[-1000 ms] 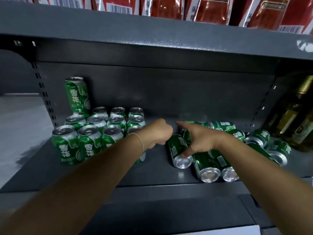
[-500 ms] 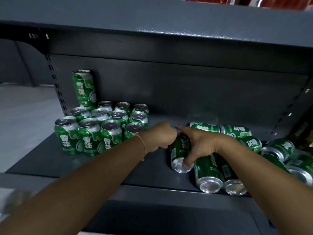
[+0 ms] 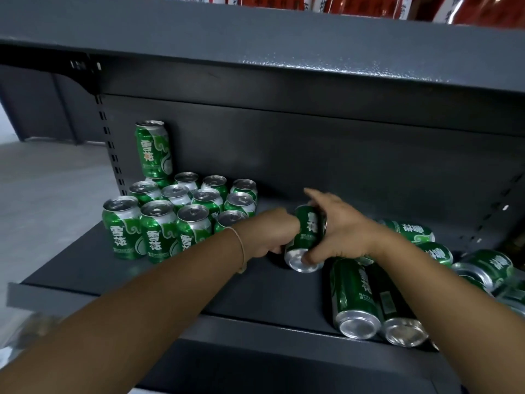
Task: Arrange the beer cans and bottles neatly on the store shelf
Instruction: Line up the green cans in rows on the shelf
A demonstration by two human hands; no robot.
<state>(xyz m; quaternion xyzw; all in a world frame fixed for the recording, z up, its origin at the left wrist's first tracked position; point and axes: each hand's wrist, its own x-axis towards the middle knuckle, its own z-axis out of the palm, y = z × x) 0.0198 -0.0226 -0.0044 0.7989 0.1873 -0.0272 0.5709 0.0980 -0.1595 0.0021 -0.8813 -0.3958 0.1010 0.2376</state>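
A green beer can point(image 3: 307, 237) is tilted up off the dark shelf point(image 3: 255, 291), its silver bottom facing me. My right hand point(image 3: 338, 231) grips it from the right, thumb on the bottom rim. My left hand point(image 3: 272, 233) holds its left side with curled fingers. Several upright green cans point(image 3: 159, 228) stand in rows at the left, and one more can point(image 3: 154, 149) is stacked on top at the back. Several cans lie on their sides at the right, the nearest pair point(image 3: 369, 300) with bottoms toward me.
An upper shelf board point(image 3: 284, 41) hangs low overhead, with red packages point(image 3: 369, 4) on it. The perforated upright point(image 3: 112, 155) marks the shelf's left end, with grey floor point(image 3: 42, 194) beyond. Bare shelf lies between the upright rows and the toppled cans.
My right hand has lifted one lying can out of the pile, tilting it upward, and my left hand has closed on its left side. The camera has moved nearer and lower.
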